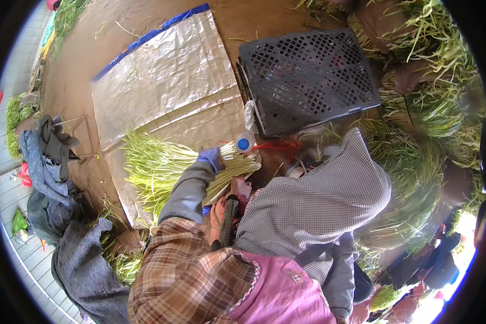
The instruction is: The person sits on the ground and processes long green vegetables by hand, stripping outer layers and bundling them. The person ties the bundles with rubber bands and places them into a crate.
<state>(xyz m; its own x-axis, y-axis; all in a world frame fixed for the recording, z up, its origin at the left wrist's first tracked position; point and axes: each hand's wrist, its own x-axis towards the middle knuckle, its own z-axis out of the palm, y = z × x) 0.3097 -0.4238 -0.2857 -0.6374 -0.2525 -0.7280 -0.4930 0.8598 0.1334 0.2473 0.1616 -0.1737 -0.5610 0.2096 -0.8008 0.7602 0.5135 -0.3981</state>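
Note:
My left hand (212, 158), in a purple glove, rests across the pale stem ends of a heap of yellow-green leafy stalks (158, 166), which look like garlic chives. Its fingers point away from me, and whether they close around any stalks cannot be told. The heap lies on a flattened silvery-tan sheet (166, 77) with a blue edge, leaf tips to the left and stems to the right. Just right of the hand stands a clear bottle with a blue cap (243, 144). Red ties (281, 145) lie beside it. My right hand is out of view; only its grey sleeve (341, 279) shows.
An upturned black plastic crate (308, 77) sits beyond the bottle, with a white plastic scrap (249, 115) at its side. More bundles of green stalks (441, 97) line the right. Grey cloths (85, 263) lie to the left. My checked trouser knee (316, 194) rises at the right.

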